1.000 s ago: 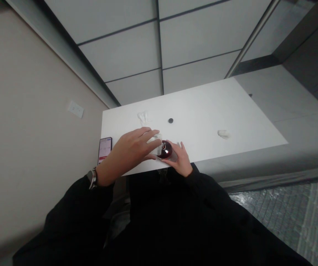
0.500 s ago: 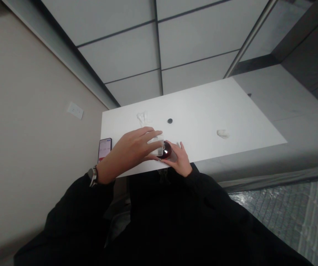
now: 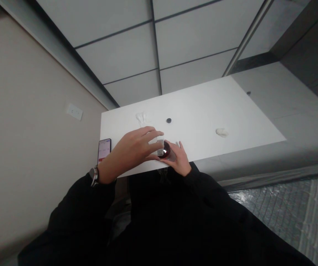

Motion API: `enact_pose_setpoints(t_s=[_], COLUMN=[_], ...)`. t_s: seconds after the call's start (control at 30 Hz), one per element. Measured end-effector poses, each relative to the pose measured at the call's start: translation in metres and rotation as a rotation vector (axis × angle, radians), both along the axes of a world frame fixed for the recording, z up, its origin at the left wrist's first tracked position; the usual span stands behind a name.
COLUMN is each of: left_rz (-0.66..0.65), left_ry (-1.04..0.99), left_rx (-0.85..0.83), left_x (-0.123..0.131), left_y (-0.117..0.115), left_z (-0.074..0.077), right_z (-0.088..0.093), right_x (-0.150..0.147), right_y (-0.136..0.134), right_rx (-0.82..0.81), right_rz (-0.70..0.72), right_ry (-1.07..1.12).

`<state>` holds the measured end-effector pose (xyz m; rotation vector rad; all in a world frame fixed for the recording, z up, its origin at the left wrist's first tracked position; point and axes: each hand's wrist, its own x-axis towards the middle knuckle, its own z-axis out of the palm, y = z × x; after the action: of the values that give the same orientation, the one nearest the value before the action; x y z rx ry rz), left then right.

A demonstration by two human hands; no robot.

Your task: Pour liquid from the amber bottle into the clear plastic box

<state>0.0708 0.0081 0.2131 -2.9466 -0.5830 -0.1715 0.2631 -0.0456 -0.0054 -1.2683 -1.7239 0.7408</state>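
My left hand point(image 3: 135, 146), with a watch on its wrist, is curled around a small translucent cup-like container point(image 3: 160, 147). The container lies on its side against a dark red, shiny round object point(image 3: 165, 150), whose full shape is hidden. Around the right side of that red object, the thumb and fingers of my right hand point(image 3: 180, 159) are closed, near the front edge of the white table point(image 3: 203, 114). Whether anything passes between the two objects is too blurred to tell.
A phone point(image 3: 104, 149) with its screen lit lies at the table's left end. Behind my left hand is a crumpled whitish piece point(image 3: 141, 118), and a small dark round disc point(image 3: 169, 120) lies farther back. Another pale crumpled piece point(image 3: 221, 132) is to the right. Cabinet panels point(image 3: 131, 55) stand behind.
The view has shifted slightly. Both hands keep nearly the same place and grip, with the translucent container still against the red object.
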Motion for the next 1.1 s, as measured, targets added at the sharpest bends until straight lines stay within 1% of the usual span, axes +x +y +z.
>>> enact_pose_setpoints(t_s=[0.63, 0.9, 1.1], left_rz=[-0.008, 0.029, 0.081], left_ry=[0.008, -0.009, -0.018], left_rx=[-0.022, -0.085, -0.146], left_x=[0.01, 0.015, 0.019], left_y=[0.001, 0.005, 0.004], left_z=[0.006, 0.001, 0.0], right_z=[-0.001, -0.004, -0.006], right_x=[0.0, 0.0, -0.001], right_y=[0.002, 0.002, 0.002], right_rx=[-0.021, -0.007, 0.002], right_rz=[0.015, -0.005, 0.003], right_ry=[0.007, 0.002, 0.031])
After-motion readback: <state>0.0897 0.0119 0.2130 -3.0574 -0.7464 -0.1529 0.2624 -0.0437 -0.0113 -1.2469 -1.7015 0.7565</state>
